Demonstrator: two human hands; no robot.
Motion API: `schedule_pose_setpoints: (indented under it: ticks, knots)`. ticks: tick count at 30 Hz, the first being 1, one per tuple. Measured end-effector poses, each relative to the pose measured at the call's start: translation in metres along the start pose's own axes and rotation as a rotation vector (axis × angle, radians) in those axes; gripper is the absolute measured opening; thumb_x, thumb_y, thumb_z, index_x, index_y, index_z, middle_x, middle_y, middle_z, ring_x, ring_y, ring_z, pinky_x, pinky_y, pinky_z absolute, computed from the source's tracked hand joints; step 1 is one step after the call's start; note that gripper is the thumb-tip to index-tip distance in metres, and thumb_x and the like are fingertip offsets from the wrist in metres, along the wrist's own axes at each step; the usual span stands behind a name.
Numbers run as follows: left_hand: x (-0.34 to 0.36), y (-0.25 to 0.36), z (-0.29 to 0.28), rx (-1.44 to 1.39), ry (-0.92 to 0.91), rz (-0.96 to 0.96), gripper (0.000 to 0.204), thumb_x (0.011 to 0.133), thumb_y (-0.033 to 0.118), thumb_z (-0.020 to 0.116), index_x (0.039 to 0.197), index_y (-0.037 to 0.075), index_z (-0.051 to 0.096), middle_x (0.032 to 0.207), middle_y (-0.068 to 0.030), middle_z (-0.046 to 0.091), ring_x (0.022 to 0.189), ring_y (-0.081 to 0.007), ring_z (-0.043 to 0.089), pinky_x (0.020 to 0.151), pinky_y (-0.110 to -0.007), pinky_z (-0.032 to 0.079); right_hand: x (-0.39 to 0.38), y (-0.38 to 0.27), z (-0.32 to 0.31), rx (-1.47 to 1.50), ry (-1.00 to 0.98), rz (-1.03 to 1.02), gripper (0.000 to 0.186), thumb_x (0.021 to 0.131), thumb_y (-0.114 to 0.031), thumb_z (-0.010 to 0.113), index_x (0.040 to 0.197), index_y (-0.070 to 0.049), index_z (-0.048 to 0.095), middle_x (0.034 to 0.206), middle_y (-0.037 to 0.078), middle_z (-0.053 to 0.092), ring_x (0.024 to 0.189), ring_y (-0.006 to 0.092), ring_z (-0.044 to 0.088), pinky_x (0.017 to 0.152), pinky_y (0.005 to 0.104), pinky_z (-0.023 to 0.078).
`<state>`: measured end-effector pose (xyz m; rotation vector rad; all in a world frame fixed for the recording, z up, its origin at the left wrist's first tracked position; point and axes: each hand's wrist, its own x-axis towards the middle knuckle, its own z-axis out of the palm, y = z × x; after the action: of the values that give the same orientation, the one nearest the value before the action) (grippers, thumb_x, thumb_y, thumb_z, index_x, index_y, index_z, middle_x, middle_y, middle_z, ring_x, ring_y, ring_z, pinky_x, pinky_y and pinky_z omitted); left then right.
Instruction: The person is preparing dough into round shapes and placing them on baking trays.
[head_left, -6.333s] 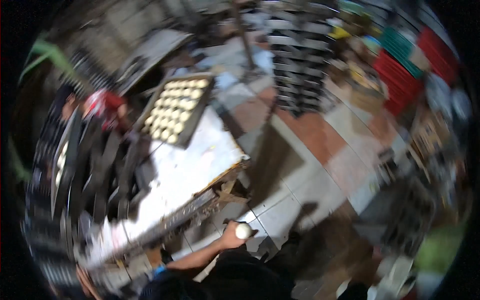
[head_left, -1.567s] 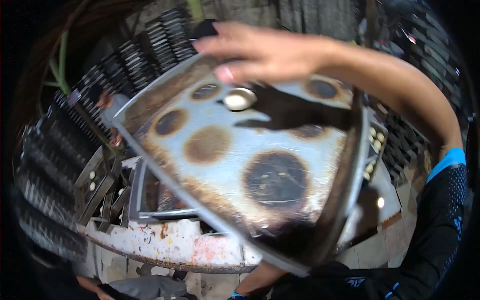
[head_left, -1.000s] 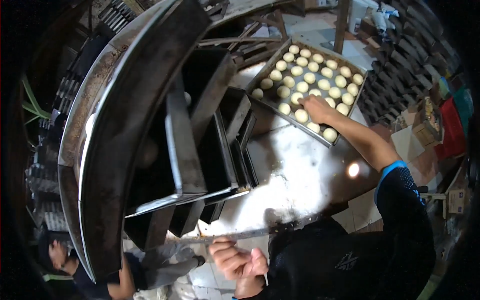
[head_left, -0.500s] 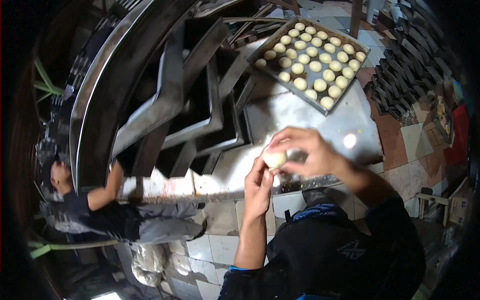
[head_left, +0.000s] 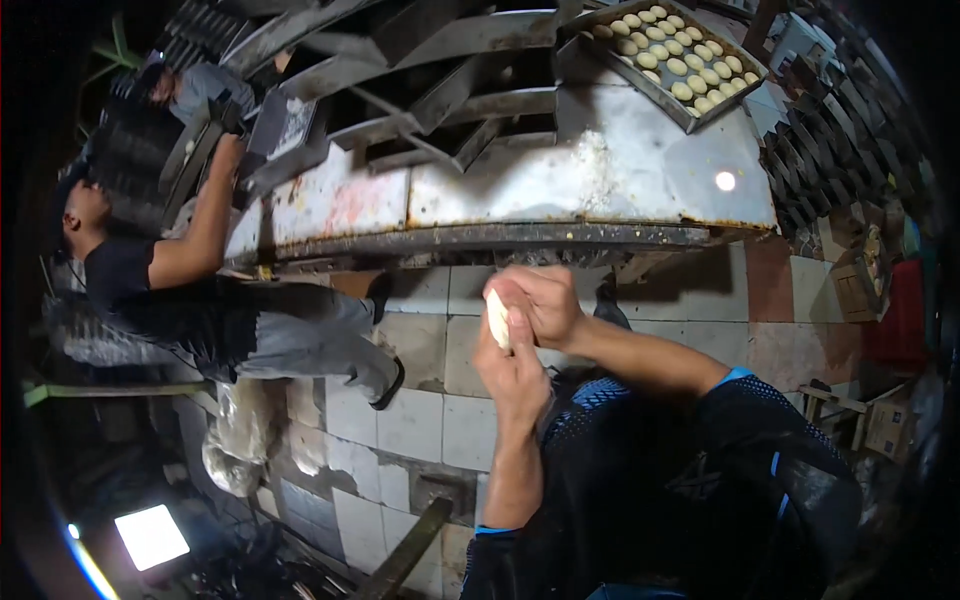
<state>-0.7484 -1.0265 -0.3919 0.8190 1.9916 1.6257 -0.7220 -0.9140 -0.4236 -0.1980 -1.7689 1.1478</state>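
Observation:
A piece of pale dough (head_left: 498, 318) is pressed between my two hands, in front of the table's near edge. My left hand (head_left: 512, 375) wraps it from below, the thumb lying up against it. Over its upper right side my right hand (head_left: 545, 303) closes with bent fingers. Much of the dough is hidden by the fingers; what shows is a narrow flattened strip. At the far right of the table sits a metal tray (head_left: 650, 92) with several round dough balls (head_left: 678, 66) set in rows.
Flour dusts the metal-topped table (head_left: 480, 190). Stacked dark metal pans (head_left: 440, 90) stand along its far side, more pans (head_left: 835, 140) at the right. A co-worker (head_left: 150, 260) stands at the left, arm reaching to the pans; another person (head_left: 205, 90) is behind.
My view has swung, so the table and tray appear higher. The hands have drawn back off the table edge. The dough, a round ball before, now shows as a narrow strip squeezed between them.

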Motion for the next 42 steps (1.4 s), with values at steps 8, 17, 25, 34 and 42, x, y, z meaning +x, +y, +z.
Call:
schedule_pose_setpoints:
  ticks: [8, 17, 25, 34, 42]
  knots:
    - [-0.017, -0.075, -0.005, -0.847, -0.052, -0.22, 0.042, 0.105, 0.027, 0.049, 0.124, -0.01, 0.054, 0.124, -0.0177, 0.061, 0.112, -0.023, 0.062, 0.1, -0.037, 0.048, -0.007, 0.013, 0.008, -0.048, -0.293, 0.211, 0.045, 0.104, -0.037, 0.042, 0.103, 0.001, 0.067, 0.104, 0.014, 0.06, 0.094, 0.0279, 0.061, 0.085, 0.0363, 0.047]
    - [0.061, -0.045, 0.029, -1.144, -0.224, -0.212, 0.051, 0.103, 0.017, 0.043, 0.141, -0.016, 0.034, 0.147, -0.0302, 0.039, 0.137, -0.0373, 0.042, 0.115, -0.048, 0.038, 0.031, 0.149, -0.178, -0.828, -0.368, 0.25, 0.02, 0.08, -0.003, 0.064, 0.098, 0.0, 0.071, 0.108, 0.014, 0.07, 0.103, 0.035, 0.061, 0.092, 0.042, 0.048]
    - [0.139, -0.028, 0.09, -0.924, -0.213, -0.309, 0.058, 0.1, 0.012, 0.047, 0.152, -0.003, 0.027, 0.146, -0.025, 0.044, 0.136, -0.0329, 0.045, 0.115, -0.042, 0.036, 0.052, 0.19, -0.221, -0.74, -0.566, 0.123, 0.013, 0.08, -0.007, 0.068, 0.093, -0.004, 0.068, 0.098, 0.01, 0.067, 0.1, 0.0295, 0.059, 0.093, 0.0371, 0.048]
    - [0.176, -0.035, 0.131, -0.816, -0.212, -0.425, 0.053, 0.103, 0.016, 0.048, 0.15, -0.001, 0.034, 0.145, -0.0182, 0.049, 0.134, -0.0263, 0.048, 0.114, -0.039, 0.037, 0.077, 0.195, -0.241, -0.584, -0.657, 0.117, 0.015, 0.079, -0.01, 0.065, 0.093, -0.003, 0.067, 0.096, 0.012, 0.066, 0.101, 0.03, 0.061, 0.093, 0.0382, 0.049]
    - [0.194, -0.032, 0.146, -0.718, -0.153, -0.49, 0.051, 0.1, 0.015, 0.053, 0.145, -0.004, 0.041, 0.14, -0.0185, 0.053, 0.125, -0.0234, 0.055, 0.098, -0.029, 0.049, 0.085, 0.2, -0.26, -0.605, -0.735, 0.165, 0.022, 0.076, -0.013, 0.071, 0.094, -0.002, 0.069, 0.094, 0.013, 0.064, 0.097, 0.0306, 0.061, 0.086, 0.0386, 0.051]
